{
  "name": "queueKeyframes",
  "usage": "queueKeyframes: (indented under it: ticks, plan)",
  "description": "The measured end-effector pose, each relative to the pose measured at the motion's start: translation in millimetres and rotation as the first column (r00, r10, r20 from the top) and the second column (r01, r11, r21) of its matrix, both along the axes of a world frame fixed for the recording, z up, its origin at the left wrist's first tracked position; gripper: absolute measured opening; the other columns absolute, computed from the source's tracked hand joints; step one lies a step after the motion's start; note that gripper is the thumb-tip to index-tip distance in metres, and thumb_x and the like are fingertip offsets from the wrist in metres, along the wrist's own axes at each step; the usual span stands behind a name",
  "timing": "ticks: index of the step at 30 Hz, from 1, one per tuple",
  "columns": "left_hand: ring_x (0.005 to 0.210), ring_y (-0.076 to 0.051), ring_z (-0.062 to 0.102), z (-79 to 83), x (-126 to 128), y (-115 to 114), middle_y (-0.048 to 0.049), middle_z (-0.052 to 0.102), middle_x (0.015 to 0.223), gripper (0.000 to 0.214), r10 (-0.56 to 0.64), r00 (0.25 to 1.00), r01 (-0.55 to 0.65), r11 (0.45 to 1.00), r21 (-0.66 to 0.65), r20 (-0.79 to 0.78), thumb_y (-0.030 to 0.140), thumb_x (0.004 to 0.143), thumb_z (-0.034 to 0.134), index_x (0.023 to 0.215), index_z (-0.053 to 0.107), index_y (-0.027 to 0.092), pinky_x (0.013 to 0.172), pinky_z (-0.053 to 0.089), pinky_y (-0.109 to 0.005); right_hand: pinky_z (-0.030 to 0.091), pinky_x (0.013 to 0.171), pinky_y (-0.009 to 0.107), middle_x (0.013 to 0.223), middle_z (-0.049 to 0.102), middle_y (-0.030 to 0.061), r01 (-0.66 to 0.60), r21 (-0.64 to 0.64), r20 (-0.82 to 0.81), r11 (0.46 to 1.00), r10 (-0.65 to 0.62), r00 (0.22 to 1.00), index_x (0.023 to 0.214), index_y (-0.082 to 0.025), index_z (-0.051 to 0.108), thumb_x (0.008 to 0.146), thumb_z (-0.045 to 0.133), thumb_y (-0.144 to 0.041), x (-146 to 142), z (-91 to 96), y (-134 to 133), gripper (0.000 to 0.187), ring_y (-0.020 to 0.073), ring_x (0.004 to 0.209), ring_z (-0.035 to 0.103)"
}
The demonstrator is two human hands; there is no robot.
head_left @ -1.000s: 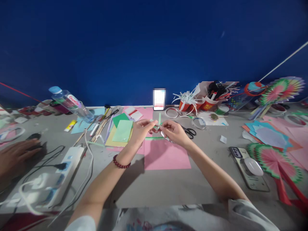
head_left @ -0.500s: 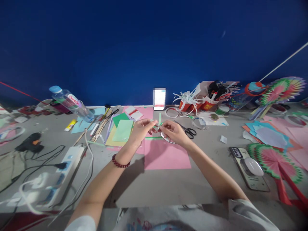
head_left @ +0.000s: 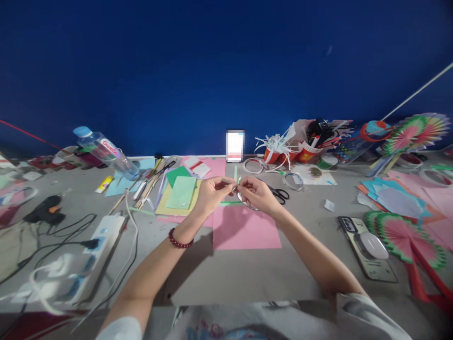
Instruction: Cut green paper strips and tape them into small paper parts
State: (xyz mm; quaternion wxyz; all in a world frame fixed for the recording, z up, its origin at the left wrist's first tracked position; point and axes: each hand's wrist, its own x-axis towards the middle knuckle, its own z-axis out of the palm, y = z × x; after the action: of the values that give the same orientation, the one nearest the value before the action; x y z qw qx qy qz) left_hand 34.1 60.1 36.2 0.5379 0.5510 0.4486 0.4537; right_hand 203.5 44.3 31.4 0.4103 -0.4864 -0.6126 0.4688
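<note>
Both hands meet above the far edge of a pink paper sheet (head_left: 244, 229). My left hand (head_left: 211, 194), with a dark red bead bracelet on its wrist, pinches one end of a thin green paper strip (head_left: 236, 181). My right hand (head_left: 257, 193) pinches the same strip from the other side and also has a roll of tape (head_left: 247, 203) under its fingers. Another green strip (head_left: 230, 203) lies on the pink sheet just below the hands.
Black scissors (head_left: 281, 194) lie right of my hands. Stacked green and yellow papers (head_left: 181, 192), sticks and a tipped water bottle (head_left: 106, 152) lie left. A power strip (head_left: 95, 245) with cables and a glue gun (head_left: 46, 211) sit near left. A phone (head_left: 368, 248) and paper fans (head_left: 399, 236) lie right.
Another person's hand at the far left edge has withdrawn, leaving the glue gun uncovered. My two hands have drawn slightly closer together on the green strip.
</note>
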Motion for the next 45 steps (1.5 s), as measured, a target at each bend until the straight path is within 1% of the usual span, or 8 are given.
queueKeyframes:
  ticks: [6, 10, 13, 17, 22, 29, 34, 45]
  plan:
    - [0.061, -0.014, 0.066, -1.2, 0.4, 0.2, -0.0057, 0.071, 0.076, 0.027, -0.076, 0.997, 0.076, 0.996, 0.053, 0.013, 0.036, 0.069, 0.076, 0.086, 0.072, 0.016, 0.062, 0.055, -0.027, 0.046, 0.057, 0.026, 0.073, 0.061, 0.0015, 0.054, 0.251, 0.161, 0.967, -0.096, 0.982, 0.079, -0.021, 0.055, 0.084, 0.056, -0.034, 8.3, -4.3, -0.1, 0.014, 0.0134, 0.061, 0.056]
    - [0.070, -0.015, 0.067, 1.7, 2.4, -0.8, -0.0074, 0.072, 0.087, 0.029, -0.136, 0.988, 0.141, 0.988, 0.071, -0.069, 0.037, 0.072, 0.075, 0.094, 0.071, 0.018, 0.065, 0.055, -0.026, 0.047, 0.064, 0.028, 0.077, 0.064, 0.0038, 0.066, 0.517, 0.368, 0.853, -0.291, 0.883, 0.087, -0.021, 0.058, 0.088, 0.051, -0.026, 28.4, -17.5, -10.0, 0.009, 0.0153, 0.066, 0.058]
    - [0.075, -0.015, 0.065, -6.0, 5.0, 0.5, -0.0077, 0.072, 0.096, 0.028, -0.171, 0.965, 0.197, 0.973, 0.121, -0.198, 0.036, 0.077, 0.070, 0.099, 0.069, 0.019, 0.066, 0.053, -0.026, 0.047, 0.068, 0.029, 0.086, 0.068, 0.0080, -0.096, 0.625, 0.544, 0.775, -0.343, 0.766, 0.090, -0.021, 0.061, 0.090, 0.046, -0.022, 53.3, -32.9, -17.2, 0.015, 0.0188, 0.079, 0.063]
    - [0.081, -0.016, 0.064, -34.4, 12.1, 3.9, -0.0077, 0.071, 0.102, 0.025, -0.198, 0.919, 0.273, 0.944, 0.184, -0.342, 0.037, 0.083, 0.063, 0.100, 0.068, 0.019, 0.067, 0.050, -0.026, 0.046, 0.068, 0.029, 0.095, 0.071, 0.0091, -0.311, 0.654, 0.687, 0.689, -0.369, 0.626, 0.091, -0.020, 0.063, 0.092, 0.045, -0.019, 87.7, -52.6, -21.4, 0.018, 0.0188, 0.084, 0.064]
    - [0.084, -0.018, 0.064, -67.1, 20.3, -0.4, -0.0068, 0.069, 0.100, 0.025, -0.210, 0.787, 0.402, 0.888, 0.223, -0.579, 0.039, 0.088, 0.057, 0.100, 0.068, 0.019, 0.071, 0.046, -0.027, 0.041, 0.061, 0.030, 0.101, 0.071, 0.0091, -0.478, 0.645, 0.744, 0.597, -0.348, 0.570, 0.094, -0.020, 0.065, 0.092, 0.048, -0.018, 113.7, -68.2, -20.2, 0.017, 0.0159, 0.073, 0.061]
    - [0.087, -0.020, 0.060, -86.0, 23.4, -6.3, -0.0051, 0.061, 0.093, 0.032, -0.016, 0.570, 0.538, 0.763, 0.358, -0.822, 0.049, 0.087, 0.058, 0.099, 0.066, 0.021, 0.072, 0.044, -0.029, 0.038, 0.058, 0.030, 0.100, 0.071, 0.0092, -0.664, 0.647, 0.747, 0.375, -0.486, 0.454, 0.095, -0.014, 0.065, 0.093, 0.048, -0.014, 118.7, -82.8, -7.2, 0.017, 0.0147, 0.069, 0.055]
    - [0.087, -0.021, 0.057, -91.1, 22.4, -2.2, -0.0058, 0.056, 0.090, 0.037, 0.046, 0.487, 0.635, 0.667, 0.390, -0.872, 0.053, 0.088, 0.054, 0.101, 0.064, 0.020, 0.071, 0.043, -0.030, 0.036, 0.059, 0.030, 0.102, 0.071, 0.0089, -0.686, 0.632, 0.757, 0.361, -0.478, 0.446, 0.096, -0.015, 0.065, 0.093, 0.047, -0.012, 117.8, -87.7, -2.2, 0.019, 0.0145, 0.072, 0.055]
    - [0.084, -0.020, 0.055, -91.7, 20.0, 2.6, -0.0058, 0.054, 0.091, 0.041, 0.043, 0.461, 0.697, 0.601, 0.391, -0.886, 0.054, 0.090, 0.050, 0.112, 0.061, 0.021, 0.069, 0.041, -0.030, 0.036, 0.060, 0.030, 0.104, 0.070, 0.0129, -0.767, 0.527, 0.841, 0.367, -0.355, 0.408, 0.099, -0.013, 0.065, 0.095, 0.042, -0.013, 125.3, -84.4, 1.8, 0.023, 0.0163, 0.077, 0.057]
